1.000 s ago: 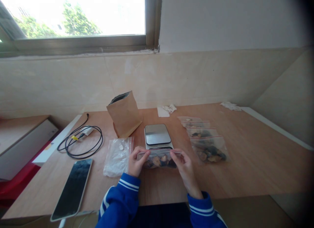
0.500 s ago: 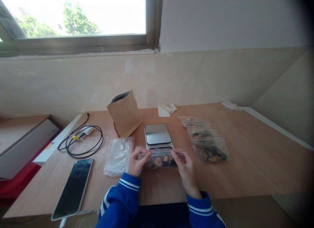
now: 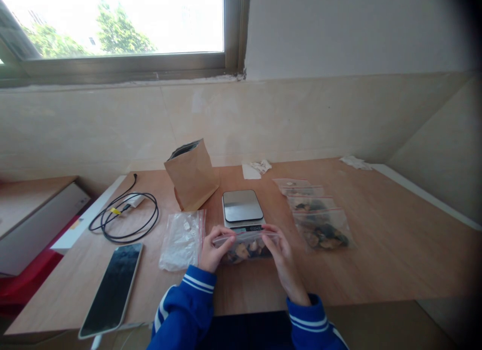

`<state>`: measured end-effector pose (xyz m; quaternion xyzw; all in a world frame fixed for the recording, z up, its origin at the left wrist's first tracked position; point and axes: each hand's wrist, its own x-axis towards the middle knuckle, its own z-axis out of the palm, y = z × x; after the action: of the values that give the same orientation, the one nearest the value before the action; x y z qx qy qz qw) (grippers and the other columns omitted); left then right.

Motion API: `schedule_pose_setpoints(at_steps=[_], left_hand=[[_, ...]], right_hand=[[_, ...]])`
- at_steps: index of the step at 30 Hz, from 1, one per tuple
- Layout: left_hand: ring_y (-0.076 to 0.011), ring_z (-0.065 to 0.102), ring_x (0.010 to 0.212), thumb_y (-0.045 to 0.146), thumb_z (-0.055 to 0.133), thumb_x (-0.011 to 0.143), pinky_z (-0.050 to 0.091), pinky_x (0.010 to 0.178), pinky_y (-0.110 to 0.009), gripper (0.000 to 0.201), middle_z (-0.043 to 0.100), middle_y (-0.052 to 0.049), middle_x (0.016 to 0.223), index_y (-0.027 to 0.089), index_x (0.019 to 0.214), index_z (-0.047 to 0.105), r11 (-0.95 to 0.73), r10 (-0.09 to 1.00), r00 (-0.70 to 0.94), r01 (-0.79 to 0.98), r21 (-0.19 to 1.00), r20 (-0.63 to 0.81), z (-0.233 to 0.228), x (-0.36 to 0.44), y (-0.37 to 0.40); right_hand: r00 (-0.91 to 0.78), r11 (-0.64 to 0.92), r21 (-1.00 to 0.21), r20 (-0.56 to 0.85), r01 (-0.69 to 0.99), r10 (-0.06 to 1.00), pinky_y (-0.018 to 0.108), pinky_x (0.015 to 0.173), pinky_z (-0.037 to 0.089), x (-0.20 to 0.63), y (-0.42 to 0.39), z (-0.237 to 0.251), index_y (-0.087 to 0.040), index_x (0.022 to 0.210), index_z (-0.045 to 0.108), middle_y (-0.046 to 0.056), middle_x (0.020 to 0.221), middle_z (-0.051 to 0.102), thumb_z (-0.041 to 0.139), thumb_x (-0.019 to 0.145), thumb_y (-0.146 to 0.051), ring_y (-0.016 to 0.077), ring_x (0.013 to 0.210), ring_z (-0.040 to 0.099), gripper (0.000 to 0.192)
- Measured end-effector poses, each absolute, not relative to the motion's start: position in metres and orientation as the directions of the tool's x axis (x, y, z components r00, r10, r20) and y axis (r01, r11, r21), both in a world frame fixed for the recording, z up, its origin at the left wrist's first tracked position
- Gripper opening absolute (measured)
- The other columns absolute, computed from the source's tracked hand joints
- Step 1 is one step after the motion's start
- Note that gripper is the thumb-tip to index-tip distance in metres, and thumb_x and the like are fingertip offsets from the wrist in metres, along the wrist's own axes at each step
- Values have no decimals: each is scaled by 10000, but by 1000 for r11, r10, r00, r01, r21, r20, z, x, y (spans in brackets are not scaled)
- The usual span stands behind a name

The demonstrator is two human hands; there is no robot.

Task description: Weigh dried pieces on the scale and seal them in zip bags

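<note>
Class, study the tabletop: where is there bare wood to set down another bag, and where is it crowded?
Bare wood lies right of the filled bags, out to the table edge, and between the phone and the left hand. It is crowded at the centre: paper bag, scale, empty bags, and the held bag under the right hand.

Clear zip bag (image 3: 246, 247) of dark dried pieces, upright, near table edge
</note>
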<state>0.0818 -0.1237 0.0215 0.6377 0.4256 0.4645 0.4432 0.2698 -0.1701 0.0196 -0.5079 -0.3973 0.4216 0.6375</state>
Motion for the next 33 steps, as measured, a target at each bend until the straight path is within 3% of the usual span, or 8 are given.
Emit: schedule_pose_setpoints(at_steps=[14, 33], left_hand=[[-195, 596, 847, 402, 675, 763, 468, 777, -321, 229, 639, -67, 852, 178, 807, 692, -304, 940, 215, 180, 936, 264, 22, 83, -124], [-187, 602, 804, 353, 684, 765, 458, 750, -308, 182, 641, -52, 786, 174, 769, 712, -351, 931, 183, 224, 909, 315, 19, 82, -124]], right_hand=[[331, 138, -990, 128, -9, 935, 353, 769, 509, 268, -164, 10, -191, 835, 704, 49, 839, 701, 703, 727, -444, 221, 817, 639, 275], [318, 222, -973, 231, 62, 920, 328, 778, 464, 269, -165, 6, -205, 803, 691, 21, 828, 632, 674, 777, -365, 195, 835, 599, 164]])
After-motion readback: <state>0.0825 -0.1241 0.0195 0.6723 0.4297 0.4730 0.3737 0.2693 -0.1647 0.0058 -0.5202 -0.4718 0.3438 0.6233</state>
